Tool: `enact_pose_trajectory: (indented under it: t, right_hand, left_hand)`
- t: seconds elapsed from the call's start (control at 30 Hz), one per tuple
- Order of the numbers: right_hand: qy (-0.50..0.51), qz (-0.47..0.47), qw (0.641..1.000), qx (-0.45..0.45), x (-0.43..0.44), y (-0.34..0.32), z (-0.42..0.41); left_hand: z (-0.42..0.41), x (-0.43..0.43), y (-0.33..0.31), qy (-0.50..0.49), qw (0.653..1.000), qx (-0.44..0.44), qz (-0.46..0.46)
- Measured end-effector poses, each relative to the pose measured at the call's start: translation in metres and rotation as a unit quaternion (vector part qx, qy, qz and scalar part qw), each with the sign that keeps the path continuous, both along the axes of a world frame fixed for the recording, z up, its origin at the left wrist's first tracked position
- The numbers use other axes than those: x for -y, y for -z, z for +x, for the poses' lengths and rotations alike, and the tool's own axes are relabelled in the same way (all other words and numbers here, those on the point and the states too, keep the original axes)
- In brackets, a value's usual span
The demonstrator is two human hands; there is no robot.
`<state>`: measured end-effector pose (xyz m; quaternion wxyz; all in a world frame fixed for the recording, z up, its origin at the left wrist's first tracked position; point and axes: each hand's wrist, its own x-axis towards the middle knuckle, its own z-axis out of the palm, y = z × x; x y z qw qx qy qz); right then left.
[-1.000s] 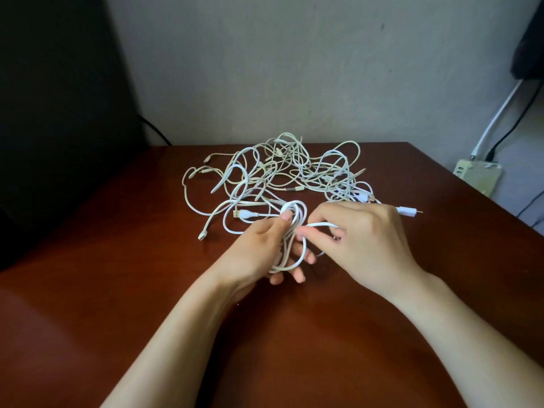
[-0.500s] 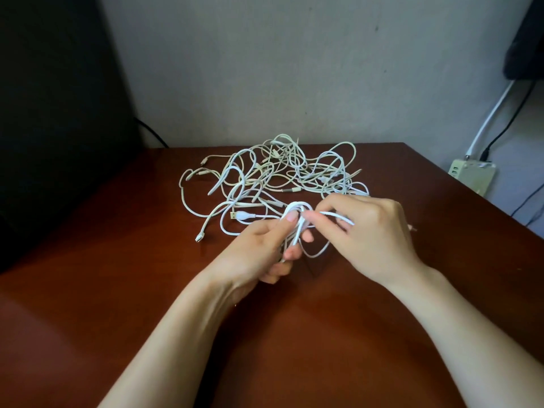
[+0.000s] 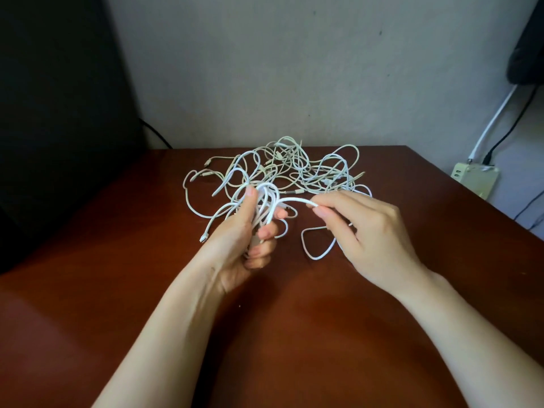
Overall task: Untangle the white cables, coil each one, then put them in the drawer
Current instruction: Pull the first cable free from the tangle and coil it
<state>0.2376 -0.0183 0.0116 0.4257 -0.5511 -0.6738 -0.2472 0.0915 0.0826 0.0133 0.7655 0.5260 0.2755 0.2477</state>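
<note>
A tangle of white cables [image 3: 297, 169] lies on the brown table [image 3: 117, 260] near its far edge. My left hand [image 3: 244, 240] grips a small coil of one white cable [image 3: 265, 204], thumb up against the loops. My right hand [image 3: 365, 234] pinches the same cable's free length [image 3: 294, 200] between thumb and forefinger, a short way right of the coil. Below the right hand a slack loop [image 3: 318, 245] of that cable rests on the table. No drawer is in view.
A cream power strip [image 3: 475, 179] with white and black leads plugged in sits beyond the table's right edge. A dark object [image 3: 59, 113] fills the left side. The wall stands just behind the table.
My right hand has moved right, away from the coil, drawing a stretch of cable out. My left hand has raised the coil and closed its fingers tighter round it.
</note>
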Motion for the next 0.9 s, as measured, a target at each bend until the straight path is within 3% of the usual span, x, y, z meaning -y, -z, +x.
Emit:
enact_pose_trajectory:
  t: [0.2,0.33,0.47,0.63,0.77,0.9]
  right_hand:
    - [0.000,0.057,0.992,0.115,0.002,-0.003,0.002]
    - [0.006,0.103,0.986,0.130,0.004,-0.005,0.001]
    - [0.036,0.104,0.992,0.058,0.001,0.000,0.006]
    - [0.051,0.041,0.993,-0.095,-0.003,0.002,0.006]
    - [0.055,0.001,0.992,-0.111,-0.005,0.004,0.006]
    - [0.042,-0.046,0.994,-0.093,-0.005,0.006,0.003]
  left_hand:
    - [0.000,0.008,0.008,0.046,0.976,-0.132,0.168]
    - [0.005,0.021,0.011,0.143,0.951,-0.128,0.241]
    - [0.008,0.031,0.009,0.192,0.945,-0.102,0.245]
    - [0.009,0.030,0.009,0.137,0.969,-0.045,0.201]
    - [0.008,0.029,0.005,0.109,0.981,-0.003,0.160]
    - [0.007,0.027,-0.002,0.097,0.979,0.001,0.178]
